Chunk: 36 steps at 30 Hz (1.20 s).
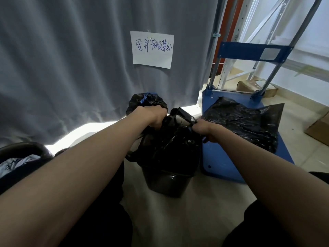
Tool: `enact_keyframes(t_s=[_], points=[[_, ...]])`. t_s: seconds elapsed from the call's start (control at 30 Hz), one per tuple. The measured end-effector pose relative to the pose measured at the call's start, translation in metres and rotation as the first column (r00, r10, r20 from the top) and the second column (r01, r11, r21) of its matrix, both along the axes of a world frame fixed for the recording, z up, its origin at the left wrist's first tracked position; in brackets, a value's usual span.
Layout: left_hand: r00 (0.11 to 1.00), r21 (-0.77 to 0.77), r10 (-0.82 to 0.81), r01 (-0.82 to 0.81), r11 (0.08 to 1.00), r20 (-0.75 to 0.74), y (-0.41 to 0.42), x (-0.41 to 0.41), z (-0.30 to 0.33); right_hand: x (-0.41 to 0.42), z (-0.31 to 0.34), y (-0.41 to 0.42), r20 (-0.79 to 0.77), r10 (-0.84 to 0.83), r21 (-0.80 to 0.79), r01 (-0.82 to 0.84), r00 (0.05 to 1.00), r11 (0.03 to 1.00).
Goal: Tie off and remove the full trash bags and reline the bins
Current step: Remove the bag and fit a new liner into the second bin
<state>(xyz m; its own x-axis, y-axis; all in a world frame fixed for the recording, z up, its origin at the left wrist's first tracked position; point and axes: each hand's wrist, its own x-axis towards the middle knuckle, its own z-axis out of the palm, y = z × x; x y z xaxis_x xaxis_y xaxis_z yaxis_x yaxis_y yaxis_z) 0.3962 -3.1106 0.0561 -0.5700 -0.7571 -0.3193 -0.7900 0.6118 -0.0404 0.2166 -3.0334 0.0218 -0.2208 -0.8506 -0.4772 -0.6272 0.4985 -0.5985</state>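
Note:
A small black bin (168, 182) stands on the floor in front of me, with a full black trash bag (169, 145) bulging out of its top. My left hand (153, 115) grips the bag's left upper edge. My right hand (202, 130) grips the right upper edge, and the plastic is stretched between the two. Rubbish pokes out of the bag's open mouth. Behind my left hand sits a tied black bag (142, 100) with a blue drawstring knot. A loose black bag (243, 122) lies spread flat on the blue cart.
A blue platform cart (220, 161) with a metal handle stands right of the bin. A grey curtain (71, 68) with a paper sign (152, 49) hangs behind. Another bin (19, 157) shows at the lower left. Cardboard boxes (318, 129) lie at the right.

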Motion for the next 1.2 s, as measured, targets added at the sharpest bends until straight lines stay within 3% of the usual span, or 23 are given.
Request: enact_keyframes(t_s=[0.07,0.1,0.2,0.3,0.37,0.47,0.53,0.7,0.8,0.87,0.97,1.03,1.1,1.2], points=[[0.999,0.005,0.004,-0.004,1.000,0.041,0.000,0.005,-0.005,0.000,-0.001,0.007,-0.076,0.135,0.202,-0.117,0.988,0.972],[0.999,0.003,0.003,-0.003,1.000,0.054,-0.001,0.007,-0.006,0.000,-0.002,0.006,-0.148,0.188,0.231,-0.151,0.971,0.961],[1.000,-0.031,0.025,-0.025,0.999,0.018,-0.001,0.009,-0.005,0.003,0.003,-0.003,-0.346,0.125,0.000,-0.133,0.930,0.991],[0.993,-0.086,0.046,-0.055,0.995,-0.106,0.000,0.008,0.001,0.009,0.010,-0.008,-0.256,-0.075,-0.285,-0.001,0.964,0.959],[0.981,-0.124,0.055,-0.079,0.989,-0.183,0.004,0.006,0.006,0.015,0.012,-0.005,-0.312,-0.107,-0.405,-0.030,0.944,0.914],[0.955,-0.123,0.082,-0.122,0.985,-0.284,0.009,0.003,0.012,0.021,0.007,0.001,-0.542,-0.024,-0.341,-0.194,0.840,0.920],[0.941,-0.125,0.084,-0.131,0.983,-0.327,0.009,0.004,0.013,0.017,0.003,0.004,-0.601,0.014,-0.268,-0.218,0.799,0.939],[0.917,-0.277,-0.004,-0.116,0.954,-0.399,0.004,0.016,0.009,0.001,0.006,0.007,-0.308,-0.205,-0.384,0.076,0.929,0.920],[0.880,-0.353,-0.126,-0.050,0.934,-0.459,0.001,0.020,0.011,-0.003,0.011,0.004,-0.152,-0.323,-0.459,0.222,0.934,0.860],[0.863,-0.431,-0.202,-0.020,0.902,-0.464,0.001,0.018,0.010,-0.003,0.010,0.004,-0.133,-0.350,-0.535,0.230,0.927,0.813],[0.900,-0.662,-0.323,0.054,0.748,-0.291,0.002,0.007,0.004,0.001,0.006,0.006,-0.451,-0.383,-0.639,0.008,0.806,0.769],[0.873,-0.689,-0.457,0.227,0.688,-0.169,0.008,-0.005,-0.005,0.004,0.004,0.005,-0.586,-0.339,-0.653,-0.181,0.736,0.736],[0.846,-0.569,-0.522,0.378,0.730,-0.107,0.017,-0.017,-0.023,0.009,0.001,0.002,-0.582,-0.147,-0.599,-0.299,0.800,0.743],[0.956,-0.358,-0.293,0.262,0.896,-0.033,0.024,-0.023,-0.051,0.015,-0.015,0.001,-0.595,0.185,-0.348,-0.458,0.782,0.818]])
